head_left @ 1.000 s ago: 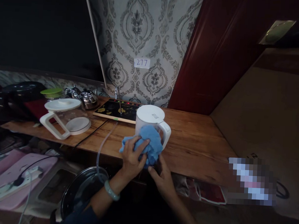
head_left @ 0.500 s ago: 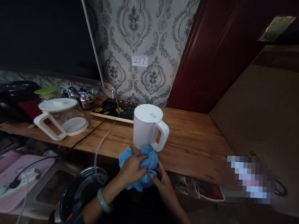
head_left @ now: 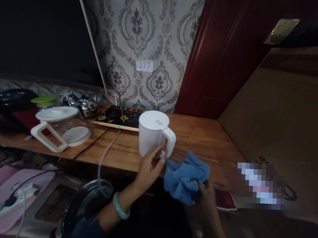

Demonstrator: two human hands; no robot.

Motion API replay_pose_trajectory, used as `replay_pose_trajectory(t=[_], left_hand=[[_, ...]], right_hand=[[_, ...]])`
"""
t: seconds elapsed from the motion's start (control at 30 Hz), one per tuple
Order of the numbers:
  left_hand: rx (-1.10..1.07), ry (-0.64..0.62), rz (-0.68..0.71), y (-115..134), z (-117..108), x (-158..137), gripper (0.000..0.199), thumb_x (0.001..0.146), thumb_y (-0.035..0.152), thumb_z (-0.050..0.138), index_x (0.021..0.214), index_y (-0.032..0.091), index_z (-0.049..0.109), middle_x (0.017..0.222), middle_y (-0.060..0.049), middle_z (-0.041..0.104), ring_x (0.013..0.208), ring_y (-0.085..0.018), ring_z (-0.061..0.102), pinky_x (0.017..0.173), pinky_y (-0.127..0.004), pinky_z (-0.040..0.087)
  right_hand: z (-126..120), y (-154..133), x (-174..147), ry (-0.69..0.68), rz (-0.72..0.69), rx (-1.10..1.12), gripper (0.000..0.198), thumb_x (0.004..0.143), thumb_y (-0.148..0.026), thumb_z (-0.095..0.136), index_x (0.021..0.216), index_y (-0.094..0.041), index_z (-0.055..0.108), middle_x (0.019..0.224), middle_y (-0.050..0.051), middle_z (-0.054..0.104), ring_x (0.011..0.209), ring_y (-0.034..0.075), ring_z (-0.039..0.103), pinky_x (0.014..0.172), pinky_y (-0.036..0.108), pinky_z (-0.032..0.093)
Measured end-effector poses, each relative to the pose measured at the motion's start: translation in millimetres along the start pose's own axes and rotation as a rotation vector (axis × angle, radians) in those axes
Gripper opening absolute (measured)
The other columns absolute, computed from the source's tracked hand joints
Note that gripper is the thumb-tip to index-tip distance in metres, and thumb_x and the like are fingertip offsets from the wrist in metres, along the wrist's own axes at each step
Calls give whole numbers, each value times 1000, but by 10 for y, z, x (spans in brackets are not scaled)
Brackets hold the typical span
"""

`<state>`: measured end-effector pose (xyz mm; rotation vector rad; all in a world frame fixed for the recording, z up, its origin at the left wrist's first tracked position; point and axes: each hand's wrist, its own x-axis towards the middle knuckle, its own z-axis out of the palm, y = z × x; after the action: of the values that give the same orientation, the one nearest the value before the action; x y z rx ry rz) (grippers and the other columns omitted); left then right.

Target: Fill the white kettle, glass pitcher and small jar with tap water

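Observation:
A white electric kettle stands upright near the front edge of the wooden counter, its lid closed and its handle turned to the right. My left hand is at the lower front of the kettle, beside the foot of the handle. Its thumb and fingers are apart and curved; whether they touch the kettle I cannot tell. A crumpled blue cloth is gripped in my right hand, off the counter's front edge and to the right of the kettle. The cloth partly hides the right fingers.
Behind the kettle lies a black tea stove with a metal spout. Leftward stand a glass pot with white lid and handle, and steel teapots. A clear hose runs into a black-rimmed pot below. A cardboard box bounds the right.
My hands have separated. The right hand has carried the blue cloth to the right, away from the kettle. My left hand has let go of the cloth and moved up to the kettle's base.

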<state>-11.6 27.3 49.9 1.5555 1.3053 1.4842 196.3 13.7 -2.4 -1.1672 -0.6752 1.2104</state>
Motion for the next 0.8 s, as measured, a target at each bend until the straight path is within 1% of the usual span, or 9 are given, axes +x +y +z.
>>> replay_pose_trajectory(t=[0.1,0.17,0.23,0.3,0.4,0.5,0.6,0.7,0.8], left_hand=[[-159,-18,-70,-22,171,94,57,89,48,65,137,17,60,137,-16,65,124,-29,63,107,-44,49],[-223,-19,-81,-20,293,160,61,88,52,65,137,17,58,140,-15,64,129,-29,60,110,-43,46],[-253,15,-73,-11,395,238,61,87,54,65,136,18,57,140,-13,63,130,-28,58,112,-42,44],[-267,33,-78,-5,462,324,57,89,57,61,131,19,59,134,-11,67,126,-27,60,110,-41,46],[-283,18,-112,-11,496,431,51,92,62,53,119,20,64,112,-9,73,104,-24,67,94,-38,53],[-290,15,-118,-46,473,463,51,90,66,53,105,19,66,92,-6,71,85,-21,65,79,-33,54],[-336,31,-121,-101,394,406,53,88,69,54,95,18,66,82,-5,68,77,-18,61,72,-30,51],[-403,28,-138,-150,229,289,56,86,71,56,91,17,66,77,-4,66,73,-17,60,66,-29,48],[-473,45,-163,-168,-14,170,57,85,71,59,96,15,67,74,-4,65,66,-15,59,57,-26,44]], right_hand=[[-36,-105,64,68,-97,18,60,64,-35,80,122,-25,68,100,1,77,80,18,70,74,28,57],[-34,-123,84,65,-124,17,61,66,-35,80,124,-26,67,102,2,77,82,19,70,77,30,58],[-30,-95,102,39,-127,10,64,64,-36,81,125,-25,66,104,2,77,85,22,71,79,33,59],[-30,-41,123,19,-121,6,66,62,-37,83,125,-25,66,104,3,78,87,23,72,81,36,59],[-35,30,164,8,-107,2,64,64,-37,82,125,-23,67,102,5,78,87,24,73,82,37,59],[-31,36,208,23,-122,-22,65,62,-36,81,125,-23,68,100,5,79,88,25,73,80,37,60],[-14,-20,238,19,-127,-27,68,62,-37,81,127,-24,67,100,6,79,87,26,73,78,38,60],[19,-102,252,3,-142,-24,67,62,-38,82,126,-23,67,100,6,78,89,27,73,80,38,60],[87,-197,263,3,-165,-45,65,62,-37,82,124,-23,67,100,5,78,88,25,72,79,35,59]])
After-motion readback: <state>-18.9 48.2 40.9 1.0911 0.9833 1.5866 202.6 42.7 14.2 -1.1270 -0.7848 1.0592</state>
